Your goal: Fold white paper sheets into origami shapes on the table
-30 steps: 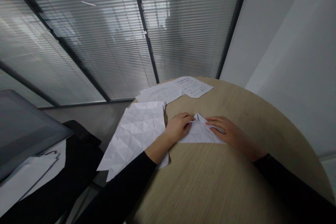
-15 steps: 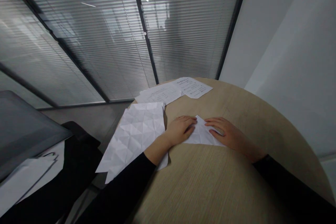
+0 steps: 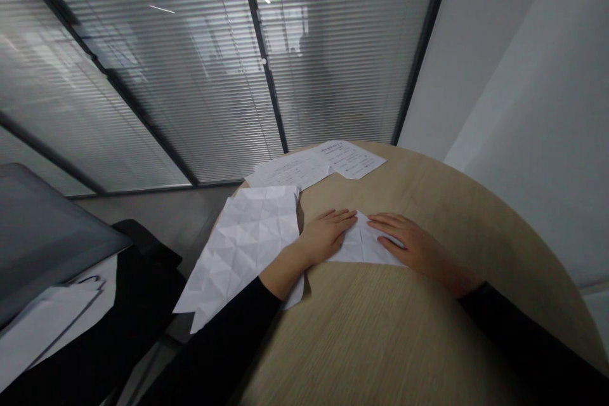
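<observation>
A folded sheet of white paper [image 3: 360, 246], roughly a triangle with its tip pointing away from me, lies flat on the wooden table [image 3: 380, 330]. Across its left slope rests my left hand [image 3: 327, 235], fingers stretched out flat and the thumb partly hidden. My right hand [image 3: 402, 236] lies on the right slope, its fingers extended and its thumb apart from them. Both hands press on the paper without gripping it. Between them a crease runs down from near the tip. Left of my left forearm is a creased white sheet [image 3: 252, 228] with a pattern of folded triangles.
Printed sheets [image 3: 295, 168] lie at the table's far edge, behind the creased one. At the left stands a chair [image 3: 52, 235] with white papers [image 3: 61, 317] beside it. A glass partition with blinds [image 3: 333, 63] is beyond the table, and a white wall [image 3: 533, 108] rises on the right.
My left thumb has drawn in against the hand, and the left fingers lie flatter. My right fingers have slid slightly left over the paper, and more of its middle crease shows.
</observation>
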`<state>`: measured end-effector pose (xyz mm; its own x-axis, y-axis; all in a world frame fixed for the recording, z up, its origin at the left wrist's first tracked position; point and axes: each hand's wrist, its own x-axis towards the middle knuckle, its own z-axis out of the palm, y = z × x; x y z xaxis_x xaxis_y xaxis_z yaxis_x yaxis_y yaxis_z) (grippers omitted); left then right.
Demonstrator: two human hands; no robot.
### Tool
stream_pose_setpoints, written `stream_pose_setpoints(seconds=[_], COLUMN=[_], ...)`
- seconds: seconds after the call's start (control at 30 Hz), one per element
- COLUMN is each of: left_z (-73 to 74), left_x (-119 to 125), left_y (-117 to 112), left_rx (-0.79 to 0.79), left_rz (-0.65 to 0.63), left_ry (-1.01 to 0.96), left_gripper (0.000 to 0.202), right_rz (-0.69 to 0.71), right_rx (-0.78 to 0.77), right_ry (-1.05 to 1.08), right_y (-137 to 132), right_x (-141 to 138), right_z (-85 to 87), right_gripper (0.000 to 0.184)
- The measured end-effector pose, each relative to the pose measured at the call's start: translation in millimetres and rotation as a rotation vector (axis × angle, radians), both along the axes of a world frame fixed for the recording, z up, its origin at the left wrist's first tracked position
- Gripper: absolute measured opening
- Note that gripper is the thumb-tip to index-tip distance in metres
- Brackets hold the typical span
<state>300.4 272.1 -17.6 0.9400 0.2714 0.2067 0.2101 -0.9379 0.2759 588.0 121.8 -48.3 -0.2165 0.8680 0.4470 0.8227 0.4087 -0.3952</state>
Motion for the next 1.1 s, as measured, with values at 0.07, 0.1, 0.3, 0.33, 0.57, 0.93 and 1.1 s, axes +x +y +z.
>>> stream_pose_setpoints(seconds=[0.07, 0.1, 0.3, 0.33, 0.57, 0.93, 1.1], left_z=[-0.5, -0.9, -4.0, -3.7, 3.8, 7.4, 7.3], left_x=[0.0, 0.3, 3.8, 4.0, 2.3, 6.5, 7.4], left_y=[0.6, 0.9, 2.9, 2.6, -5.7, -3.8, -4.5], left_rx=[0.014, 0.020, 0.047, 0.048, 0.034, 0.115, 0.094], left_rz=[-0.004, -0.006, 0.056, 0.068, 0.124, 0.138, 0.147], left_ry=[-0.027, -0.037, -0.077, -0.087, -0.140, -0.122, -0.109], left_gripper=[0.070, 0.072, 0.069, 0.064, 0.040, 0.026, 0.025], right_rz=[0.006, 0.008, -0.012, -0.016, -0.026, -0.006, 0.012], right_rx=[0.003, 0.004, 0.019, 0.018, 0.007, 0.041, 0.024], right_ry=[-0.001, -0.002, -0.001, -0.002, 0.001, 0.031, 0.048], right_y=[0.0, 0.0, -0.4, -0.7, -1.3, -4.3, -5.7], right_x=[0.4, 0.6, 0.1, 0.1, 0.4, -3.2, -5.3], right_z=[0.4, 0.6, 1.4, 1.5, 1.8, 8.5, 11.6], right_gripper=[0.050, 0.050, 0.051, 0.051, 0.047, 0.036, 0.036])
